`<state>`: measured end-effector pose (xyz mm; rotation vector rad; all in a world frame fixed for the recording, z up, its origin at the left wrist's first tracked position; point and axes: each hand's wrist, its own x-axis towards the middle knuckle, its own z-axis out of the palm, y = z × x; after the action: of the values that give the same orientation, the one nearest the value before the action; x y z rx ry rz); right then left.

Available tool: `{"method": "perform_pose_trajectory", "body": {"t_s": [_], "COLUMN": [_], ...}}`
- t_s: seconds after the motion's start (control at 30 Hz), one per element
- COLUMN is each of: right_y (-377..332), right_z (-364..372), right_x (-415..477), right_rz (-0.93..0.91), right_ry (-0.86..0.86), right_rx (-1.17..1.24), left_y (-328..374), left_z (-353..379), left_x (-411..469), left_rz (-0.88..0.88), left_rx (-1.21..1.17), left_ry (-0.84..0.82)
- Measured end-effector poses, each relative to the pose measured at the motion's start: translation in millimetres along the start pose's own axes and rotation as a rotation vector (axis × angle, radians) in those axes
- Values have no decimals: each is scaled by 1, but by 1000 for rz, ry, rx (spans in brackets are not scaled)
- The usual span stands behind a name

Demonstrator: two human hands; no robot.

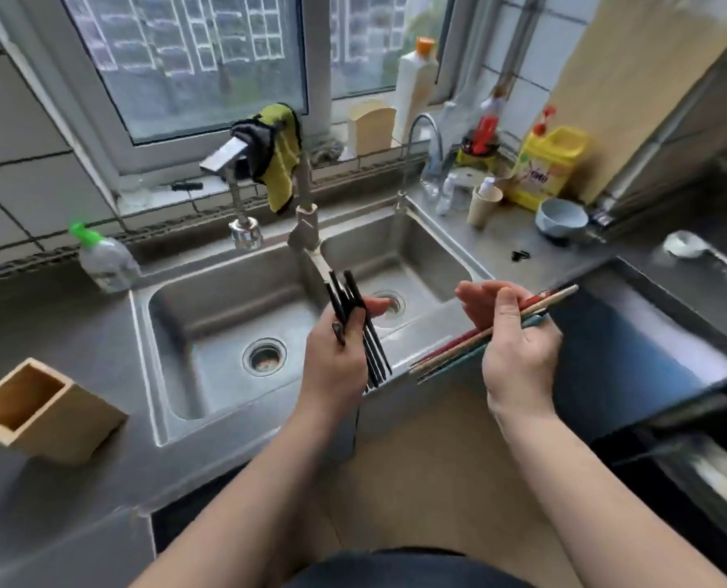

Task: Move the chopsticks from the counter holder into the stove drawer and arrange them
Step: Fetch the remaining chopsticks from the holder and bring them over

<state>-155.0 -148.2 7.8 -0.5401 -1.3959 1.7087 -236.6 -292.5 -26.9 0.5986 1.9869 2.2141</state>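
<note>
Left hand [335, 360] fingers curl round slim matte black chopsticks [374, 350]; right hand [519, 354] fingers clasp smooth coloured chopsticks [446, 350], red, teal and pale wood. A boxy wooden holder [56, 413] stands well left of them.

Soft window [192, 57] daylight, blurred edges

Home kitchen. Double steel sink [209, 316] sitting in a grey surface [56, 324]; tap [304, 222] over it carrying a yellow cloth [283, 163]. Detergent jug [544, 167] and bowl [561, 218] standing beside. White tiles [18, 133] and a window [183, 57] running along behind.
</note>
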Motion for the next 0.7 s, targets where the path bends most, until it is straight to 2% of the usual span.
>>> {"method": "perform_pose_trajectory", "body": {"t_s": [0.2, 0.43, 0.7], "right_y": [-23, -58, -80], "right_z": [-144, -330, -502], "right_x": [23, 40, 34], "right_rz": [-49, -6, -16], "right_ry": [152, 352, 608], "right_rx": [-44, -99, -164], "left_y": [-10, -22, -37], "left_z": [138, 313, 464], "left_x": [-42, -115, -180], "left_rz": [-39, -63, -102], "left_rx": [86, 139, 184], "left_ry": [-201, -410, -685]}}
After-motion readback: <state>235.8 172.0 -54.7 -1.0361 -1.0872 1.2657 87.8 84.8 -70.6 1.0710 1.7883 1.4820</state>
